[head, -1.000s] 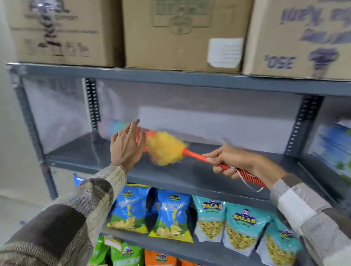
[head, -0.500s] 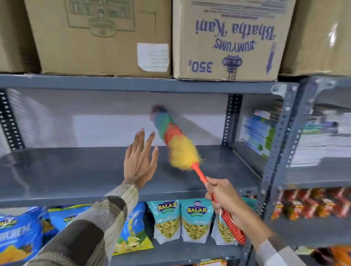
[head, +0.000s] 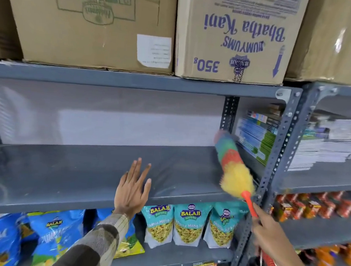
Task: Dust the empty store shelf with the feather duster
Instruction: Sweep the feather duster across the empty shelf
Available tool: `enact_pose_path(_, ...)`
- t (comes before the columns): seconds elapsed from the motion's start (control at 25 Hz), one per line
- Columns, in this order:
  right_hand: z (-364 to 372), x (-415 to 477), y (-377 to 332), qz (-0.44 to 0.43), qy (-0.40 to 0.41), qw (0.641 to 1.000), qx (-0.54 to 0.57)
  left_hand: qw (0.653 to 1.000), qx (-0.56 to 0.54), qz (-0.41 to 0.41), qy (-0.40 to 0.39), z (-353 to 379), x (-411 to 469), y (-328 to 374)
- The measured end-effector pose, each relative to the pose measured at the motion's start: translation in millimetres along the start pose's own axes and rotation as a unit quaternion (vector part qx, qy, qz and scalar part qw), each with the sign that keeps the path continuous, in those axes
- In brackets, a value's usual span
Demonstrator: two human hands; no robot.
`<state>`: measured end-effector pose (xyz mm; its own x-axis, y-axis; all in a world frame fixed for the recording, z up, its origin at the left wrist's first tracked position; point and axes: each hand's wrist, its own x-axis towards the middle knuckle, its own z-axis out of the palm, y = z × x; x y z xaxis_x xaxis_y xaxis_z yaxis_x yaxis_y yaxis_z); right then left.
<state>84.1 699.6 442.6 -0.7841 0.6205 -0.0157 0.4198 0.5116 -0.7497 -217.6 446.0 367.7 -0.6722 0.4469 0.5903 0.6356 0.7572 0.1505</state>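
The empty grey metal shelf [head: 68, 173] runs across the middle of the head view. The feather duster [head: 233, 168], with a yellow, red, green and blue head on an orange-red handle, lies tilted over the shelf's right end, its tip near the back corner post. My right hand [head: 267, 230] grips the handle at the lower right. My left hand [head: 132, 189] hovers flat over the shelf's front edge near the middle, fingers spread, holding nothing.
Cardboard boxes [head: 91, 23] sit on the shelf above. Snack bags [head: 188, 223] fill the shelf below. A perforated upright post [head: 276, 160] stands right beside the duster, with stacked booklets [head: 259, 136] in the bay beyond it.
The duster has swept from the left part of the shelf to its right end. My view and right hand shifted right with it; my left hand stayed open over the front edge.
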Motion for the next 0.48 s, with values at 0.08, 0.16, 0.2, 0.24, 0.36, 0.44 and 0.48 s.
enact_pose_path(0.08,6.5,-3.9,-0.1,0.014,-0.019,0.998,-0.066,1.0,0.006,0.005,0.002,5.1,0.5,-1.0)
enact_pose_path(0.16,20.1,-5.1,-8.0,0.019,-0.04,0.995,-0.087,1.0,-0.008,-0.007,0.012,6.9,1.0,-0.6)
enact_pose_path(0.2,29.6,-5.3,-13.7,0.024,-0.042,0.995,-0.089,1.0,-0.014,-0.013,0.018,7.3,0.3,-0.5)
enact_pose_path(0.24,40.4,-6.2,-21.5,0.022,-0.046,0.994,-0.095,0.999,-0.015,-0.015,0.024,8.3,-1.3,-0.7)
enact_pose_path(0.36,79.0,-13.1,-44.5,-0.007,-0.057,0.993,-0.104,0.999,-0.02,-0.009,0.03,7.6,-1.4,0.6)
enact_pose_path(0.44,107.9,-19.7,-63.2,-0.027,-0.084,0.991,-0.102,0.999,-0.027,-0.011,0.029,6.7,-1.3,-0.8)
enact_pose_path(0.48,121.6,-22.7,-73.4,-0.04,-0.101,0.989,-0.103,0.999,-0.034,-0.013,0.031,5.7,-1.1,-0.6)
